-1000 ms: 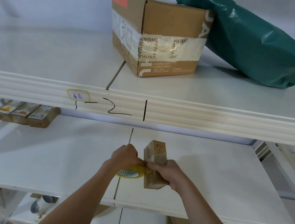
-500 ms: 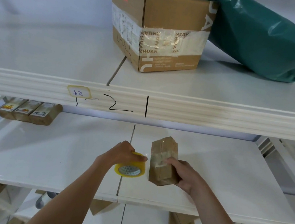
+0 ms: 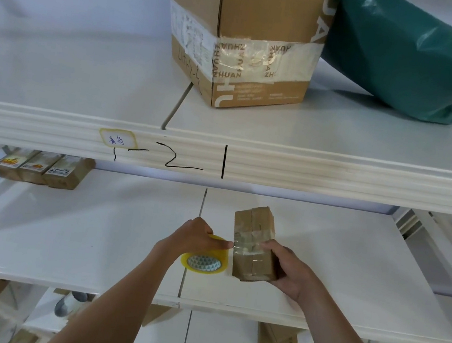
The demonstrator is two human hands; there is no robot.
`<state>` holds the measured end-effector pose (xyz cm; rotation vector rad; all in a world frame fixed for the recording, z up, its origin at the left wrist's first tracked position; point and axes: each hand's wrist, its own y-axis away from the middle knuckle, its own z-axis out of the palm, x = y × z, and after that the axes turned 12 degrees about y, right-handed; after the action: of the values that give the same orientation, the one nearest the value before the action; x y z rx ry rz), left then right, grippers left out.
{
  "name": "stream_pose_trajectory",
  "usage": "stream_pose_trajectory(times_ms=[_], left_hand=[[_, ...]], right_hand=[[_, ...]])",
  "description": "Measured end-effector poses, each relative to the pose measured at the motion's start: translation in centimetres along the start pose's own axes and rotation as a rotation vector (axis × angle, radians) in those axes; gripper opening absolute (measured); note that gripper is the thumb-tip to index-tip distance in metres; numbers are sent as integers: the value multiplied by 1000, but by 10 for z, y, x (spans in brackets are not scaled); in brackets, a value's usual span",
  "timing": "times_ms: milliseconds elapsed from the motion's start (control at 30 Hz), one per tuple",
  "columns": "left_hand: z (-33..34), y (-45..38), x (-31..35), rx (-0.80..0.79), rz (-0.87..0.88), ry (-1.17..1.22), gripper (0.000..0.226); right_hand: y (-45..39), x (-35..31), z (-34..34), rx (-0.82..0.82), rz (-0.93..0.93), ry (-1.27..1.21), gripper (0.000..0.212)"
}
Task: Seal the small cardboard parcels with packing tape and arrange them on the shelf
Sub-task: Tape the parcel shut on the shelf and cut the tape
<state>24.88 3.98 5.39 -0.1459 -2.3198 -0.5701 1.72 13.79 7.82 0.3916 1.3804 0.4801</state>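
One small parcel [image 3: 254, 243] sat in the air just above the middle shelf [image 3: 93, 240], right of its centre seam. The right hand [image 3: 288, 270] curled round its near right side, thumb on the clear tape band across the top. The left hand [image 3: 195, 238] clasped the yellow tape roll [image 3: 205, 261], close beside the parcel's left face, a short strip running to it. Three sealed parcels [image 3: 42, 168] lay in a row at the shelf's far left. The parcel looked light and stiff; the taped faces were probably slick, so bare cardboard edges seemed the surer hold.
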Motion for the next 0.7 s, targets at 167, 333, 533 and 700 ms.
stream_pose_trajectory(times_ms=[167,333,533,700], left_hand=[[11,-1,2,-16,-26,-67,66],[10,-3,-7,-42,-18,-63,62],[12,-6,-18,-62,46,-244,51],[24,-7,-17,19,74,-359,52]], right_hand=[[3,11,-1,32,46,-64,29],[-6,24,-7,59,55,-53,30],[-18,49,-18,129,128,154,29],[-33,59,-20,221,170,323,23]])
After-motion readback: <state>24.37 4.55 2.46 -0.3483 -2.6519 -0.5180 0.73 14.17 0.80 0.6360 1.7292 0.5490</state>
